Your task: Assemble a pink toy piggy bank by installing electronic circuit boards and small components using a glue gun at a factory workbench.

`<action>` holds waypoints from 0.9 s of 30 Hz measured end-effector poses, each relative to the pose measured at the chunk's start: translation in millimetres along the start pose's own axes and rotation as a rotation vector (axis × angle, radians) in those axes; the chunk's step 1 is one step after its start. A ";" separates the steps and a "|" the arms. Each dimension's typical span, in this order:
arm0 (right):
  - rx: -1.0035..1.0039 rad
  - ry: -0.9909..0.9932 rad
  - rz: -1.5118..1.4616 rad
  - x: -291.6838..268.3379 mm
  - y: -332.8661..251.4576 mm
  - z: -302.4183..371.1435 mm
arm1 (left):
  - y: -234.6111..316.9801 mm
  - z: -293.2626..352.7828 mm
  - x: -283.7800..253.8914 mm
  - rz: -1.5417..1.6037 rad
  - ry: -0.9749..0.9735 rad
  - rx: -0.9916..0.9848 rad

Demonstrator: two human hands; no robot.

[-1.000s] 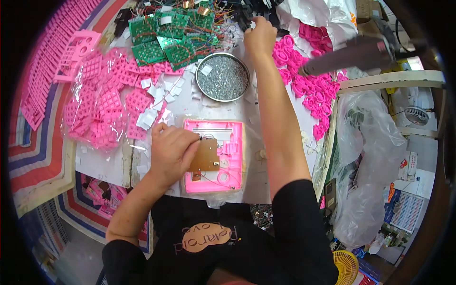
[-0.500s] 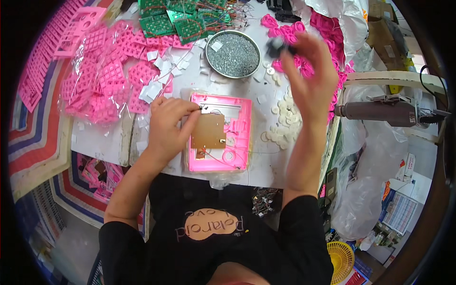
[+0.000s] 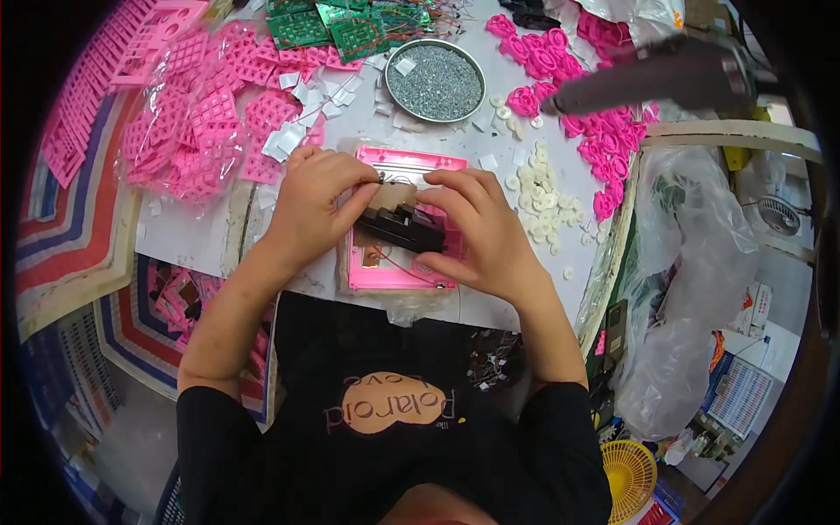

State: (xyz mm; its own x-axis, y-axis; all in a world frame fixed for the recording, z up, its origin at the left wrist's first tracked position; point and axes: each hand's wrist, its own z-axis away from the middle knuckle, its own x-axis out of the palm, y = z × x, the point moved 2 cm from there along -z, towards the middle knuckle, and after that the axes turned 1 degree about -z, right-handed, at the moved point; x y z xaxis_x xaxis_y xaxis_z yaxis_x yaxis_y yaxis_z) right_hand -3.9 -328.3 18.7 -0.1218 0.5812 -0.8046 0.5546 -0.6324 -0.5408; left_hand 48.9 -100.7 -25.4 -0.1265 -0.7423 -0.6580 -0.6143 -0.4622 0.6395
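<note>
Pink housing (image 3: 398, 278): laid flat on the white table (image 3: 197, 241), open side up, presumably so that its inside can be reached by both hands.
Black part (image 3: 404, 231): held tilted over the housing; whether contact is made beneath cannot be told.
Right hand (image 3: 490, 232): thumb and fingers are clamped on opposite sides of the black part, apparently to steady its angle.
Left hand (image 3: 313, 197): kept apart from the right; thumb and fingertips are pinched on a small dark piece (image 3: 380, 178) by the brown board (image 3: 400, 198), probably against shifting.
White discs (image 3: 542, 197): heaped loose right of the housing, seemingly within easy reach.
Pink keypads (image 3: 188, 131): piled at left, apparently kept together by their clear bag.
Metal dish (image 3: 435, 120): placed beyond the housing; tiny silvery pieces (image 3: 437, 87) are contained by its rim, likely against scattering.
Green circuit boards (image 3: 359, 37): stacked farthest, wires attached.
</note>
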 end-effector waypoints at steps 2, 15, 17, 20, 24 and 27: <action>0.024 -0.023 -0.038 9.6 2.1 6.7 | -1.7 -4.3 -4.4 0.015 -0.090 0.028; 0.043 -0.079 -0.143 11.8 11.6 3.2 | 5.0 -43.5 -8.7 -0.024 -0.481 0.387; 0.038 -0.083 -0.145 11.9 12.6 1.3 | 6.6 -49.5 -8.0 -0.081 -0.554 0.394; 0.040 -0.094 -0.156 12.0 11.9 -1.4 | 7.8 -54.2 -8.9 -0.114 -0.601 0.426; -0.018 -0.069 -0.145 12.3 11.2 -4.0 | 4.1 -53.2 -8.2 -0.123 -0.554 0.492; -0.050 -0.040 -0.080 11.6 9.8 -9.2 | 2.6 -52.8 -14.0 -0.128 -0.462 0.517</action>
State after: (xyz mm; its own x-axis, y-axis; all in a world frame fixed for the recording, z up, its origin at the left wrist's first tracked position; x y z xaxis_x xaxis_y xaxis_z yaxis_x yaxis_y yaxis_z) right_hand 7.7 -323.0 6.3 -0.1996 0.6075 -0.7688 0.5818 -0.5579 -0.5919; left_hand 90.2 -117.1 6.4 -0.2759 -0.3620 -0.8904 -0.9233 -0.1578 0.3503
